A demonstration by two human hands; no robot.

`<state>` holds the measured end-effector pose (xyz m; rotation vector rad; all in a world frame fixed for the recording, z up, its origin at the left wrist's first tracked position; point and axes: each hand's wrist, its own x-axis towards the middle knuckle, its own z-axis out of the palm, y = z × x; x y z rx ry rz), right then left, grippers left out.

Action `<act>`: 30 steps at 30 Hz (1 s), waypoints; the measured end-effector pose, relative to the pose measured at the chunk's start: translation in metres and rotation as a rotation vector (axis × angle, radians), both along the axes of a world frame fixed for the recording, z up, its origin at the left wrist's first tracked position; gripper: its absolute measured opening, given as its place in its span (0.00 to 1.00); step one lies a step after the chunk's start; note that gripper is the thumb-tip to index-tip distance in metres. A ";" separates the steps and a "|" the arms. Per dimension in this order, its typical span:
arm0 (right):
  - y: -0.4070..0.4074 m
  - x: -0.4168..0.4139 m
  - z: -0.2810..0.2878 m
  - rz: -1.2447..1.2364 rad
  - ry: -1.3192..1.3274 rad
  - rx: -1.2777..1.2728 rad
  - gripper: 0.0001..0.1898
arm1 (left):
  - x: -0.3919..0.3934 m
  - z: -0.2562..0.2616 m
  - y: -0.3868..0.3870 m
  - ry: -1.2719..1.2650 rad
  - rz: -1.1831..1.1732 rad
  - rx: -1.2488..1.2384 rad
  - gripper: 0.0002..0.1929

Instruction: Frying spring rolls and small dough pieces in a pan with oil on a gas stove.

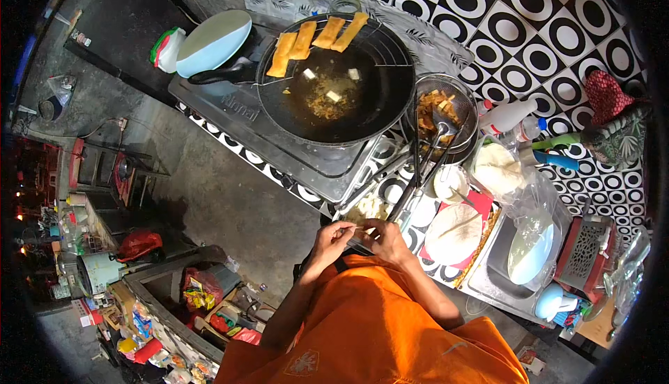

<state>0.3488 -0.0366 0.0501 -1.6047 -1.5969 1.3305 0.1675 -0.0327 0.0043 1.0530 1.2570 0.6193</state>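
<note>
In front of the orange shirt, my left hand (334, 240) and my right hand (385, 238) meet at the fingertips. Between them they pinch a small pale piece (357, 229), mostly hidden by the fingers; what it is I cannot tell. Just beyond the hands lies a heap of whitish food pieces (370, 208). A dark wok (387, 96) on the stove holds oil with three white cubes (333, 96) and brown crumbs. Several golden fried strips (304, 40) rest along a wire rack (389, 49) at its far rim.
Right of the wok, a wire strainer (473, 122) holds browned pieces and a metal ladle (444, 128). Long tool handles (402, 201) reach towards me. Round pale wrappers (453, 235) lie on a red sheet beside the sink (502, 248). The Rinnai stove (230, 117) edge borders the floor.
</note>
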 end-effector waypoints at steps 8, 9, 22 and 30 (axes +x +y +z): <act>0.062 0.010 0.076 -0.049 0.080 0.161 0.09 | -0.006 -0.004 -0.002 0.290 -0.093 0.120 0.12; 0.081 0.009 0.095 -0.078 0.089 0.322 0.08 | -0.005 -0.008 -0.002 0.290 -0.089 0.129 0.12; 0.138 -0.009 0.159 -0.208 -0.184 0.530 0.12 | 0.006 -0.022 -0.009 0.470 -0.119 0.612 0.10; 0.013 0.004 0.043 0.061 -0.222 0.022 0.11 | 0.006 -0.008 -0.010 0.630 -0.211 0.419 0.11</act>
